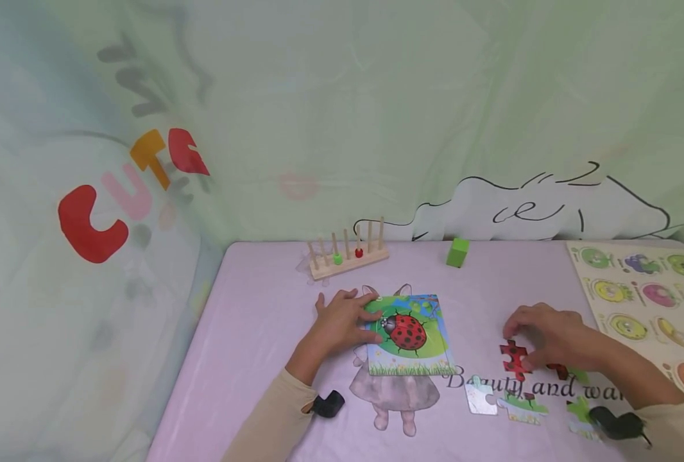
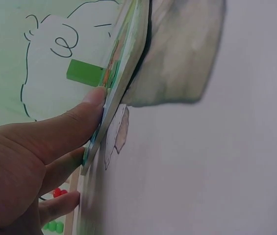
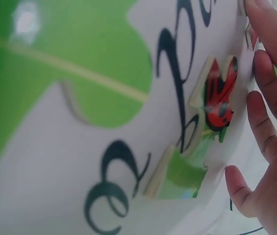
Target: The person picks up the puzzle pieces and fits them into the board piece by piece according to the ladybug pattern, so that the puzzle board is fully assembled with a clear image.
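Note:
A ladybug picture board (image 1: 408,333) lies flat on the table. Fingers of my left hand (image 1: 342,321) are spread along its left edge; in the left wrist view the thumb touches the board (image 2: 110,110) near its rim. Farther right, my right hand (image 1: 552,333) bends over a red and black jigsaw piece (image 1: 514,359), its thumb and a fingertip at the piece's edges. Around that hand lie more jigsaw pieces: a pale one (image 1: 482,396), a grassy one (image 1: 523,409) and a green one (image 1: 580,410). Another red piece (image 3: 219,100) shows below the fingers in the right wrist view.
At the back stand a wooden peg rack (image 1: 350,262) with green and red beads and a green block (image 1: 457,253). A fruit picture board (image 1: 636,311) lies at the right. Printed curtain (image 1: 342,115) hangs behind the pink table cover (image 1: 249,359).

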`<state>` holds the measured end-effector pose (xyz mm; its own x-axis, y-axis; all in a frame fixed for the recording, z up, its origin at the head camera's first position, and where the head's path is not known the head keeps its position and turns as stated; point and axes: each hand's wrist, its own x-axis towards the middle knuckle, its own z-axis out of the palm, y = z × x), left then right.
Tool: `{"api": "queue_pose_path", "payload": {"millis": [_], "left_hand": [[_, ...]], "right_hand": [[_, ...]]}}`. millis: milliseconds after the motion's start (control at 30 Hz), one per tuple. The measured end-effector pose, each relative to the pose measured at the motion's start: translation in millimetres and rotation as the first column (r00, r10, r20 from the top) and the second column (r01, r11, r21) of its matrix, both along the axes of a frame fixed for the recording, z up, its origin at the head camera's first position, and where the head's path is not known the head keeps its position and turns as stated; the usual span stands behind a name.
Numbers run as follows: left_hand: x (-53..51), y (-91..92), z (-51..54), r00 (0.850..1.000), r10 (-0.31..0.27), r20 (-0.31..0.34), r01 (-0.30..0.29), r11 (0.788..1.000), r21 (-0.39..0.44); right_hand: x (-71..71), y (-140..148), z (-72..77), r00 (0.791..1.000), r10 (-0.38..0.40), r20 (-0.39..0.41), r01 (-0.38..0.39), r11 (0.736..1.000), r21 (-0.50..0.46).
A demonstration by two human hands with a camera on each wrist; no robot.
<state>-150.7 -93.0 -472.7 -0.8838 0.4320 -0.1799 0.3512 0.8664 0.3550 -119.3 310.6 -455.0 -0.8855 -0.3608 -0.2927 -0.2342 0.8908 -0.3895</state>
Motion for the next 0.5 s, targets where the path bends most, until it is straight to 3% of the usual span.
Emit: {"api": "queue_pose_path", "payload": {"millis": [200, 500], "left_hand": [[-0.1, 0.4, -1.0, 1.0, -0.006, 0.002, 0.006, 1.0, -0.006], [-0.5, -0.5, 0.0, 1.0, -0.012, -0.006, 0.011, 1.0, -0.012]], "right_hand": [[2.7, 3.1, 4.6, 1.0, 0.016, -0.009, -0.016, 1.0, -0.024], [2.0, 2.9, 12.5, 1.0, 0.022, -0.013, -0.025, 0.976, -0.214]]}}
